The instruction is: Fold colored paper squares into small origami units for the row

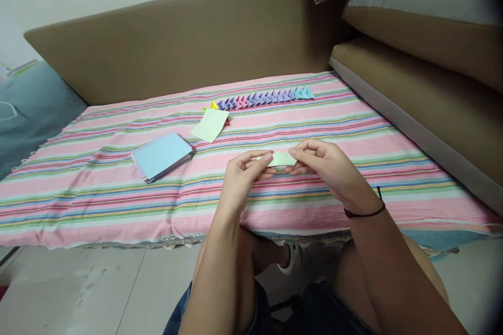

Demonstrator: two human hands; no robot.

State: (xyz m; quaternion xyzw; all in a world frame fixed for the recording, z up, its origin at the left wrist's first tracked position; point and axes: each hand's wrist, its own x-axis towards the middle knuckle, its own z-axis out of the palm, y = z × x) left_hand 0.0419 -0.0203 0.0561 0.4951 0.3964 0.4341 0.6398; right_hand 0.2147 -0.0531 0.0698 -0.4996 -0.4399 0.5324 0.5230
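paper: pale green folded strip (281, 159), just above the striped cloth (118, 188), long axis 9-to-3 o'clock
left hand (244, 174): pinches the strip's 9 o'clock end
right hand (328, 165): pinches the 3 o'clock end, fingertips probably on a crease
nearer hand: neither, strip bridges both

A paper stack (163, 156) lies beside a loose sheet (210, 124).

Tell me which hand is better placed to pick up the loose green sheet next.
Probably the left hand. It pinches the folded green paper on the side nearer the loose green sheet, which lies by the blue stack. The right hand would have to cross over.
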